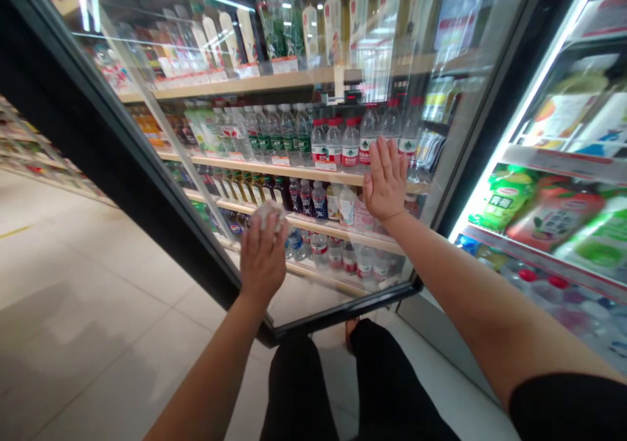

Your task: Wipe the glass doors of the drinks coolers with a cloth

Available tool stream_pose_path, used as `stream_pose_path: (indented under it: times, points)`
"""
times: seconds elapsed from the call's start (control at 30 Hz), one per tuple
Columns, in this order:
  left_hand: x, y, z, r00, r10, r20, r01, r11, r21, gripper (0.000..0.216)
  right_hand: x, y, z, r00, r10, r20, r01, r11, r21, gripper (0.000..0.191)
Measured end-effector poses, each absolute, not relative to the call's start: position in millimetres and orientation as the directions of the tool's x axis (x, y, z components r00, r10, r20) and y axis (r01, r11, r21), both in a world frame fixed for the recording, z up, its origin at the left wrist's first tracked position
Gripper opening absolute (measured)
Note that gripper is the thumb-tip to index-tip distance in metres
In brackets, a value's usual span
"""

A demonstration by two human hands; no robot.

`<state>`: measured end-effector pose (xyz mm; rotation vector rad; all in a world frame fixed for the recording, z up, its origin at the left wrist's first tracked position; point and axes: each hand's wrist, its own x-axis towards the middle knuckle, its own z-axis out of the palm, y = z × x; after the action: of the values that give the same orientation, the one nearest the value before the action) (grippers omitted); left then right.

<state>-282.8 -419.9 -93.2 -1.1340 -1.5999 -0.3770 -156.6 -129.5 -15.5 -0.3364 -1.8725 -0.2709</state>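
Observation:
A glass door with a black frame stands swung open in front of me. My left hand lies against the lower left part of the pane, over a crumpled whitish cloth. Only the cloth's upper part shows above the fingers; the palm hides the rest. Higher and to the right, my right hand rests flat on the glass, fingers straight and fairly close together, holding nothing. Shelves of bottles show in the pane behind both hands.
To the right, a lit cooler holds pouches and bottles. Red-capped water bottles stand on a shelf seen in the glass. Pale floor tiles stretch left. My legs are close to the door's lower edge.

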Motion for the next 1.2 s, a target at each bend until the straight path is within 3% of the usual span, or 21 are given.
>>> stream_pose_path:
  times: [0.1,0.2,0.4,0.47,0.67,0.9,0.97,1.1,1.2]
  points:
    - [-294.1,-423.8,-64.9,-0.035,0.335,0.942,0.816,0.554,-0.166,0.061,-157.1,-129.6,-15.7,-0.306,0.1,0.947,0.359,0.933,0.017,0.063]
    - [-290.8,-421.6,-79.8,-0.086,0.322,0.943,0.814,0.569,-0.12,0.055,-158.5,-128.3,-17.3,-0.277,0.06,0.959,0.372,0.927,0.049,0.062]
    - [-269.6,-416.5,-159.5,0.044,0.556,0.83,0.847,0.42,-0.326,0.058,-158.6,-128.1,-18.4,-0.276,0.062,0.959,0.421,0.905,0.063,0.063]
    - [-273.1,-414.9,-144.6,0.041,0.532,0.846,0.835,0.447,-0.322,0.059,-158.4,-127.9,-18.4,-0.275,0.062,0.959,0.415,0.908,0.06,0.063]
    - [-279.5,-399.6,-74.3,-0.053,0.326,0.944,0.822,0.55,-0.144,0.063,-158.9,-127.6,-17.5,-0.288,0.071,0.955,0.364,0.93,0.04,0.063]
    - [-255.8,-387.4,-117.2,0.101,0.57,0.816,0.855,0.37,-0.364,0.06,-158.4,-130.5,-16.0,-0.294,0.09,0.952,0.403,0.915,0.038,0.063]
    - [-260.5,-386.6,-96.7,0.07,0.513,0.856,0.844,0.427,-0.325,0.06,-158.2,-130.0,-15.8,-0.297,0.092,0.951,0.398,0.917,0.036,0.063]
    - [-269.8,-384.4,-48.3,-0.087,0.35,0.933,0.854,0.508,-0.111,0.065,-158.0,-129.2,-15.5,-0.305,0.085,0.949,0.387,0.921,0.041,0.062]
    - [-263.9,-380.5,-61.3,-0.09,0.352,0.932,0.874,0.476,-0.096,0.066,-158.4,-130.1,-15.9,-0.291,0.072,0.954,0.392,0.919,0.05,0.062]
